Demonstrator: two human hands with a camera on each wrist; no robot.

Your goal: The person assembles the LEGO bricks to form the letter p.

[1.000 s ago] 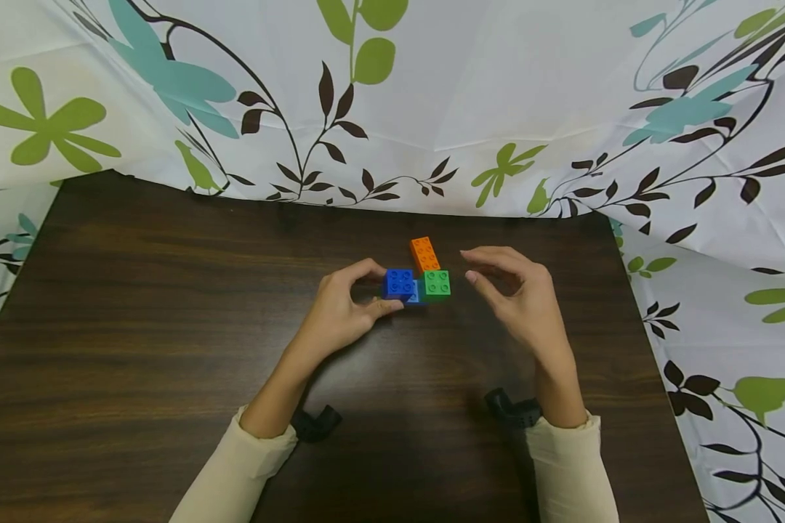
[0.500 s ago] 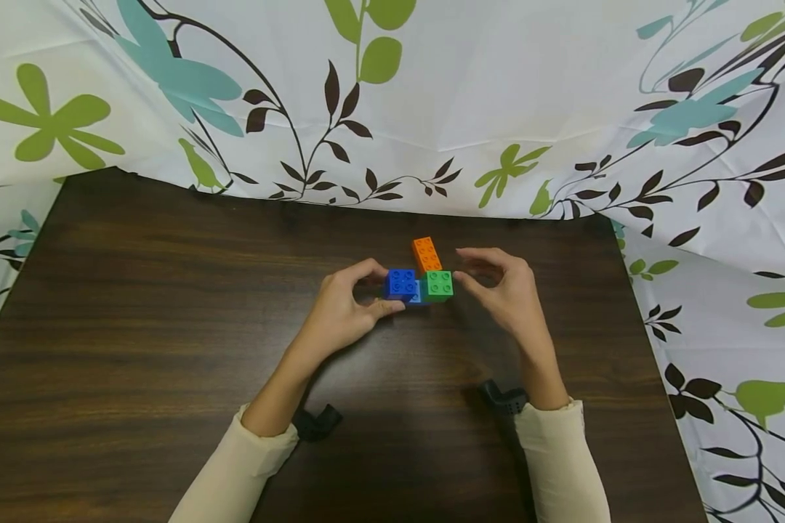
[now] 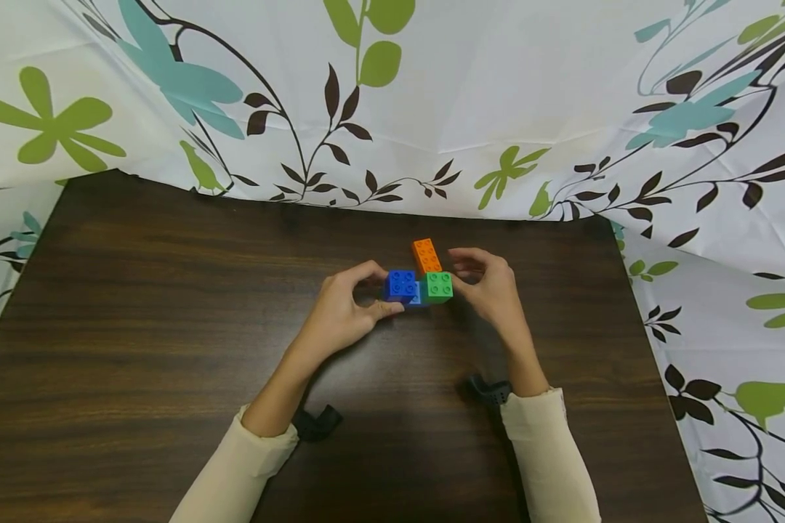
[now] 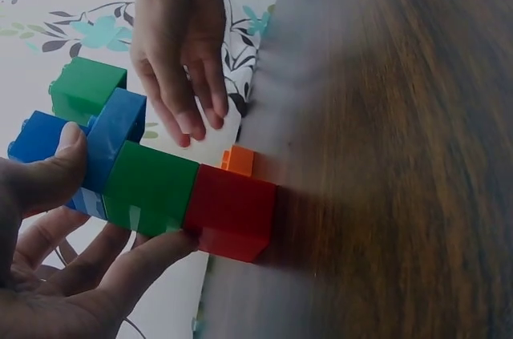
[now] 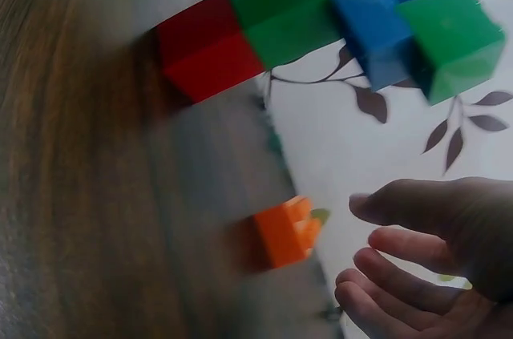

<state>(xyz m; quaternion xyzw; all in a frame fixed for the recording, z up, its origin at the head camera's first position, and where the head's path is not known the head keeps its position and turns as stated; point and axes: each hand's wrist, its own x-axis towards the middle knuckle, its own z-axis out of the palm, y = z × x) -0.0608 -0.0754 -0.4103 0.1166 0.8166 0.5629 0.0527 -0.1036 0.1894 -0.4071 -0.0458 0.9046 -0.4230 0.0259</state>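
Observation:
A tower of toy building bricks stands on the table. A red brick (image 4: 232, 207) forms its foot, topped by a green brick (image 4: 152, 187) and a longer blue brick (image 4: 116, 131). On the top level a blue brick (image 3: 400, 285) and another green brick (image 3: 439, 287) sit side by side. My left hand (image 3: 340, 309) grips the tower from the left, thumb at the upper blue bricks. My right hand (image 3: 490, 290) holds nothing; its fingers are loosely bent, just right of the tower. Behind the tower, an orange brick (image 3: 427, 256) lies on the table, apart from both hands.
The dark wooden table (image 3: 170, 327) extends around the bricks. A white patterned cloth (image 3: 471, 87) hangs along its far edge and sides. Black wrist mounts (image 3: 317, 423) show at both forearms.
My right hand has moved left, closer to the tower and the orange brick. The left hand keeps its grip on the tower, and the bricks stay put.

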